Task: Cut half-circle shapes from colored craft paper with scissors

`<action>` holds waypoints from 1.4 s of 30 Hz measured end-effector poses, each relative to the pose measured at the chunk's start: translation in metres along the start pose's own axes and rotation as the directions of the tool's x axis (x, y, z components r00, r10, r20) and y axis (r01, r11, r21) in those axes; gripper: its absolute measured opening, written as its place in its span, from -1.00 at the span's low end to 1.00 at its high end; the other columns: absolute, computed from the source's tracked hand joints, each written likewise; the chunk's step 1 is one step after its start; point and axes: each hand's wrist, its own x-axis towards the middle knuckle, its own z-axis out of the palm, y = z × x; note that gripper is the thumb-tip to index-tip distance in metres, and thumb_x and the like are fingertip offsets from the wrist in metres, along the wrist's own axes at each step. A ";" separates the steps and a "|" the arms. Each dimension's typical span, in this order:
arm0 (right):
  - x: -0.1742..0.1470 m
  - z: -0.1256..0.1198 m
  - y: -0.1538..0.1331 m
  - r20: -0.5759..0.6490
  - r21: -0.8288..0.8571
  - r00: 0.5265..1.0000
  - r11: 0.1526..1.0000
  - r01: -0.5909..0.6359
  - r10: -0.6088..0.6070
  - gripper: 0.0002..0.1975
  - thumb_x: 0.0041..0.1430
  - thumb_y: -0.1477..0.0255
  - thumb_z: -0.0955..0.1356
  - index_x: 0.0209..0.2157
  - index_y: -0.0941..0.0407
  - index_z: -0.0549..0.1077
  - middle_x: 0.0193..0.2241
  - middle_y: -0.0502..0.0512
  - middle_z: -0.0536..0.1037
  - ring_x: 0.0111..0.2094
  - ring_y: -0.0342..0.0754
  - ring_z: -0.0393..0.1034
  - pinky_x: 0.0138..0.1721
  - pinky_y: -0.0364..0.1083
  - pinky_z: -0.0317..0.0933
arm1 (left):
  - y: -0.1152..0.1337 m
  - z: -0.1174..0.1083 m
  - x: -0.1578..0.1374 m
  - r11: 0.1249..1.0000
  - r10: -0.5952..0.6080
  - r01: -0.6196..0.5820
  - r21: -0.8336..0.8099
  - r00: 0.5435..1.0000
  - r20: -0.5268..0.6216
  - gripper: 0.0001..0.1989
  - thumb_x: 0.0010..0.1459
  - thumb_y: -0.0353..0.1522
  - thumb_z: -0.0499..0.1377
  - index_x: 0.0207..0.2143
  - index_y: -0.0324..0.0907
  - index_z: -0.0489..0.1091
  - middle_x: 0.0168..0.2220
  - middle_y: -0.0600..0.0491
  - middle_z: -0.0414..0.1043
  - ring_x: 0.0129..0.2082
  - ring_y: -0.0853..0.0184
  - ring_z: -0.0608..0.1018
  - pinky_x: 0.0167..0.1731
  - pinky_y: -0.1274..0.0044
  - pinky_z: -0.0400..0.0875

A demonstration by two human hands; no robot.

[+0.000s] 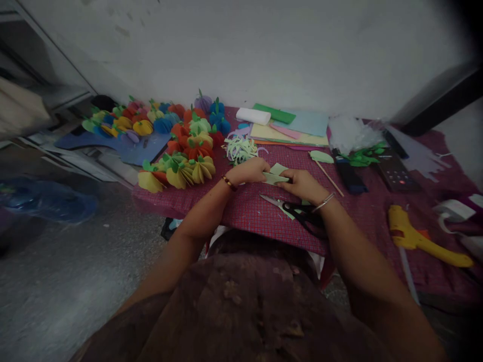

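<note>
A folded pale green paper [274, 177] is held between both hands over the checked red cloth [245, 206]. My left hand [250, 171] pinches its left end, and my right hand [302, 185] grips the right end with thumb and fingers. Just below the right hand lie black-handled scissors [292, 208], their blades pointing left, with a light green paper scrap [287, 213] by them. Beyond the left hand is a heap of curled pale green paper strips [241, 149]. To the right, a thin wooden stick [329, 178] rests near pale green cut paper pieces [321, 157].
Several colourful paper pumpkins [196, 141] crowd the left side and the blue board [128, 151]. Coloured sheets [302, 128] and a white roll [252, 116] lie along the wall. At right are a yellow glue gun [418, 240], a dark box [396, 171] and green paper leaves [364, 155].
</note>
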 end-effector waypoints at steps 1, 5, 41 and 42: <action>0.000 0.000 0.000 -0.032 0.012 0.999 1.000 -0.022 0.022 -0.87 0.05 0.40 0.38 -0.37 0.08 0.59 -0.45 0.04 0.61 -0.42 -0.01 0.42 -0.36 -0.10 0.20 | 0.001 -0.001 0.000 0.999 -0.021 0.020 -0.033 1.000 -0.014 -0.90 -0.09 -0.48 0.19 -0.62 -0.24 0.37 -0.68 0.18 0.17 -0.59 0.46 0.17 -0.48 0.51 0.03; -0.003 -0.003 -0.004 -0.093 0.329 0.976 0.931 -0.154 0.195 -0.81 0.05 0.26 0.42 -0.40 0.11 0.52 -0.60 -0.05 0.44 -0.60 -0.14 0.22 -0.55 -0.14 0.06 | 0.003 -0.008 -0.002 0.917 -0.095 0.087 -0.390 0.996 -0.002 -0.82 0.07 -0.38 0.20 -0.55 -0.24 0.33 -0.64 0.16 0.24 -0.61 0.49 0.24 -0.52 0.56 0.12; -0.004 -0.003 -0.008 -0.212 0.177 0.976 0.984 -0.021 0.058 -0.81 0.10 0.30 0.35 -0.52 0.09 0.38 -0.61 -0.05 0.38 -0.55 -0.11 0.22 -0.48 -0.12 0.01 | -0.007 0.000 0.002 0.770 -0.111 0.033 -0.637 0.990 -0.083 -0.78 -0.15 -0.31 0.30 -0.48 -0.24 0.37 -0.55 0.18 0.31 -0.53 0.48 0.31 -0.49 0.59 0.15; -0.004 -0.002 -0.007 -0.204 0.133 0.978 0.991 -0.007 0.034 -0.83 0.10 0.32 0.34 -0.51 0.09 0.40 -0.60 -0.04 0.40 -0.54 -0.10 0.24 -0.47 -0.11 0.02 | -0.007 0.000 0.002 0.805 -0.096 0.039 -0.592 0.993 -0.065 -0.83 -0.15 -0.35 0.27 -0.49 -0.24 0.38 -0.55 0.19 0.31 -0.53 0.47 0.31 -0.48 0.59 0.15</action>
